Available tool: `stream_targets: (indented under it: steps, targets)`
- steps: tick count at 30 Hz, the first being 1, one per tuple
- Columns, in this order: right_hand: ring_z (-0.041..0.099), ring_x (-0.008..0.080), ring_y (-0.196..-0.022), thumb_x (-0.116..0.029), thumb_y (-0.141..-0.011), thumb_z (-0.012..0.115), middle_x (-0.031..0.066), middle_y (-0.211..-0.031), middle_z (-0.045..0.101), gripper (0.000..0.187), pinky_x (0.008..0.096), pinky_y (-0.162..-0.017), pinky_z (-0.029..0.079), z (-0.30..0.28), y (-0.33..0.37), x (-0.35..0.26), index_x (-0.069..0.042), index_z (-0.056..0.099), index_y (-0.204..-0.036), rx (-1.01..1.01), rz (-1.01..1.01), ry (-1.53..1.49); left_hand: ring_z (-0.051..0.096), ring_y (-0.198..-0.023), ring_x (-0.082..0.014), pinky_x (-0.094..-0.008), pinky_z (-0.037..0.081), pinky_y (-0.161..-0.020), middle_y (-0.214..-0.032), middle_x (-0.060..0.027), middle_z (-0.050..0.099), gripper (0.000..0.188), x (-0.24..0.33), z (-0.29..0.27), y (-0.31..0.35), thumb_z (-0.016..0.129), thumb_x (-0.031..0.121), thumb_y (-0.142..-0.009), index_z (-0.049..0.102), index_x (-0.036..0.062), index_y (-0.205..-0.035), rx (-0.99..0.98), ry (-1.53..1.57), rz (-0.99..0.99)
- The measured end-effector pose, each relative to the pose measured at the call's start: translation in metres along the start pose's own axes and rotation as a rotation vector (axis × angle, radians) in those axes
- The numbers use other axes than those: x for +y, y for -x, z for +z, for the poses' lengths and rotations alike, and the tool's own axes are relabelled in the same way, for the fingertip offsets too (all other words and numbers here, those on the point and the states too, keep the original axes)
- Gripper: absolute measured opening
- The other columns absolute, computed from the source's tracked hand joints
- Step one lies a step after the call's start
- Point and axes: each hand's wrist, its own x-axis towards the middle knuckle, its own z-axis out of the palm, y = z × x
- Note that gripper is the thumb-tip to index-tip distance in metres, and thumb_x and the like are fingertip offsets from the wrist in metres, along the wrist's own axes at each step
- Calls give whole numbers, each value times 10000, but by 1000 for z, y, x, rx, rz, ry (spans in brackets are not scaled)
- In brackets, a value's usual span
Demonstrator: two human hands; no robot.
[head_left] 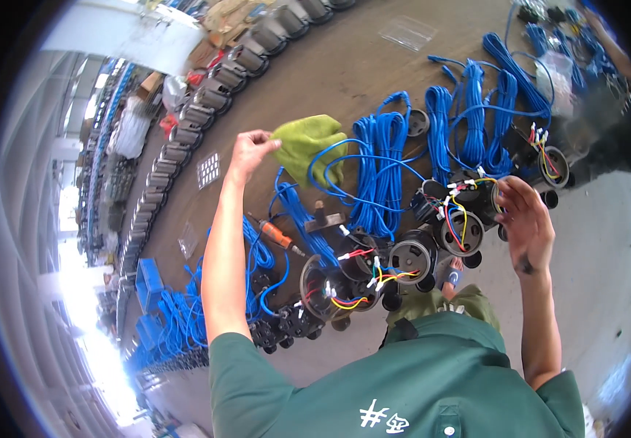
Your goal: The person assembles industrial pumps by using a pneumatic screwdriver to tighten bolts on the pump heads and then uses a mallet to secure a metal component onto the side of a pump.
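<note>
Brown table (337, 62) | round housing (480, 236): coloured wires (464, 228) | left hand (250, 154): green cloth (305, 145)

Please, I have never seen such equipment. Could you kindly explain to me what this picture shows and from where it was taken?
There is no robot here, only a person using two bare hands. A wide fisheye camera on the person's head looks down, so straight edges appear bent. The left hand holds a green cloth. The right hand is close to round housings with coloured wires; I cannot tell whether it touches one. On the brown table lie bundles of blue cable and an orange-handled tool.
</note>
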Motion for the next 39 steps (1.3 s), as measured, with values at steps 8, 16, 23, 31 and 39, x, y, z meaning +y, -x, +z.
stream_targets:
  steps: [8,16,23,31,39]
  targets:
    - [552,242,-1204,-609,-1000,424,87,-1293,615,677,422,-1029,420,146,-115,-12,-54,532,-1372,-262,277,-606,604,-971,-167,-309,478,-800,-1189,-92,624,270,260,104,158,741,195,-864,620,27,-1038,80,588,412]
    - [260,212,-1484,-566,-1073,276,68,-1606,330,682,387,-1227,179,160,-115,16,-92,328,-1561,-582,-160,-281,497,-1044,-351,-455,416,-911,-1100,-179,498,296,289,252,147,692,169,-839,555,37,-1066,646,177,386]
    - [304,247,-1463,-632,-1046,269,95,-1577,370,727,435,-1230,193,128,-88,-37,-117,325,-1555,-541,-241,-331,502,-957,-374,-468,443,-832,-1008,-167,500,326,286,273,106,716,198,-776,625,53,-1053,563,178,849]
    - [470,316,-1356,-859,-891,281,143,-1497,478,996,464,-1170,311,121,-13,-63,-85,410,-1504,-562,3,-547,588,-1033,-321,-438,501,-868,-1125,-121,577,369,247,276,29,637,269,-914,602,90,-1234,517,-128,984]
    - [356,224,-1426,-517,-1048,395,95,-1526,418,599,405,-1175,283,35,-70,-41,-110,406,-1488,-444,-191,-455,577,-1202,-327,-452,456,-1023,-1379,-188,574,433,294,343,86,636,295,-957,623,75,-1329,477,236,766]
